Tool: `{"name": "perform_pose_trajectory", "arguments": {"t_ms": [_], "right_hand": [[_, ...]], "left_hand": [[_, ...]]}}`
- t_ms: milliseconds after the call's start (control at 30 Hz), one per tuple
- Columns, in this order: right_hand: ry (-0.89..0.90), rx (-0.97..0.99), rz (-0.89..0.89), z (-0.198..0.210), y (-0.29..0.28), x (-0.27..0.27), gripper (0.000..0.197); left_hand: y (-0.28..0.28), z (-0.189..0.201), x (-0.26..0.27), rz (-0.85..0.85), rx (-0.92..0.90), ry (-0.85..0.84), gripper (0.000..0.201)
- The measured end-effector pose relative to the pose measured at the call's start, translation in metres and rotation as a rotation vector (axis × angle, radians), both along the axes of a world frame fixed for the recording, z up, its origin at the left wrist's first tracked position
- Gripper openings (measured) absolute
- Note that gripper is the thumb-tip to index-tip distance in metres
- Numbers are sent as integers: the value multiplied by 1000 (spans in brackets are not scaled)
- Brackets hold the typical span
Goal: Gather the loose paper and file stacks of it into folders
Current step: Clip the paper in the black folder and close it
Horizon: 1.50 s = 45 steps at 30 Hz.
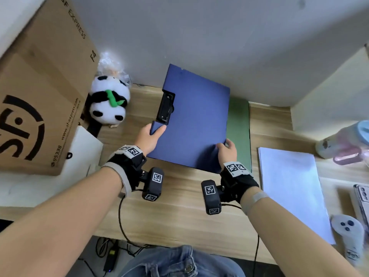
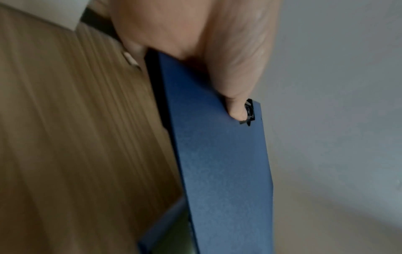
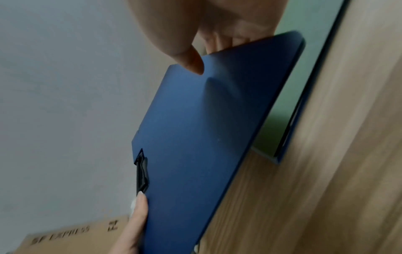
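A blue clip folder (image 1: 191,120) with a black clip (image 1: 165,108) is held tilted above the wooden desk (image 1: 179,212). My left hand (image 1: 148,136) grips its near left corner, thumb on top, just below the clip. My right hand (image 1: 226,151) pinches its near right corner, where the cover buckles a little. In the left wrist view the thumb (image 2: 237,96) presses the folder (image 2: 217,163) next to the clip. In the right wrist view the thumb (image 3: 191,58) lies on the folder (image 3: 195,128). A green folder (image 1: 238,134) lies flat beneath. A stack of white paper (image 1: 293,188) lies to the right.
A large cardboard box (image 1: 40,92) stands at the left, with a panda plush (image 1: 108,100) beside it. A bottle (image 1: 343,140), a phone (image 1: 362,196) and a grey controller (image 1: 349,236) sit at the right edge. A grey wall is close behind.
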State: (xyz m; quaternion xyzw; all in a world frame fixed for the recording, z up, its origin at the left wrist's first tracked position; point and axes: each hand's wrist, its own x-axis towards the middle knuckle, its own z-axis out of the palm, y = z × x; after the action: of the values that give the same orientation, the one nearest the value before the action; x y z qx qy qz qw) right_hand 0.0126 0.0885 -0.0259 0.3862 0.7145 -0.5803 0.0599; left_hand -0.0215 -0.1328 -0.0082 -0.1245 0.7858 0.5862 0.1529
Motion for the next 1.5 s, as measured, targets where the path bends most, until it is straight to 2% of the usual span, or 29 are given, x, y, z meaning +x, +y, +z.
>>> {"name": "perform_pose_trajectory", "arguments": {"t_ms": [133,300,400,500,567,633,700,733,800,900,967,1033,1133,1233,1367,1433,1500], "right_hand": [[-36,45,-119,-5,50,27,47],[-83,53,-173,-8,97,61,42],[-125,48,-165,-15,117,76,39],[-153,5,-154,-17,134,85,39],[-159,-15,-140,-15,142,87,36],[-165,-65,-109,-11,151,87,27],[-132,-157,-81,2,158,88,19],[-110,-192,-48,13,159,89,18],[-64,-220,58,35,163,91,19],[23,-235,225,65,159,88,22],[68,-205,344,83,150,82,22],[117,-208,456,98,133,74,28],[149,-247,635,114,102,57,32],[149,-294,803,118,64,41,33],[81,-352,946,96,16,27,29],[6,-366,950,75,1,23,28],[-88,-358,862,52,-5,21,29]], "left_hand": [[55,-22,19,-83,25,-27,22],[98,-54,47,-227,-99,-96,32],[109,-73,59,-338,-273,-217,35],[112,-81,63,-530,-445,-376,46],[115,-72,63,-646,-523,-455,50],[119,-53,59,-734,-674,-406,44],[123,-31,48,-703,-785,-259,40],[126,-21,42,-668,-771,-206,40],[134,6,28,-614,-661,-133,42],[145,54,12,-536,-516,-6,20],[150,88,7,-493,-413,44,13],[153,117,6,-476,-323,25,15],[149,147,3,-510,-357,62,25],[136,155,1,-564,-483,145,31],[109,135,1,-498,-709,82,23],[92,119,1,-432,-780,11,28],[73,103,2,-380,-793,-22,34]]}}
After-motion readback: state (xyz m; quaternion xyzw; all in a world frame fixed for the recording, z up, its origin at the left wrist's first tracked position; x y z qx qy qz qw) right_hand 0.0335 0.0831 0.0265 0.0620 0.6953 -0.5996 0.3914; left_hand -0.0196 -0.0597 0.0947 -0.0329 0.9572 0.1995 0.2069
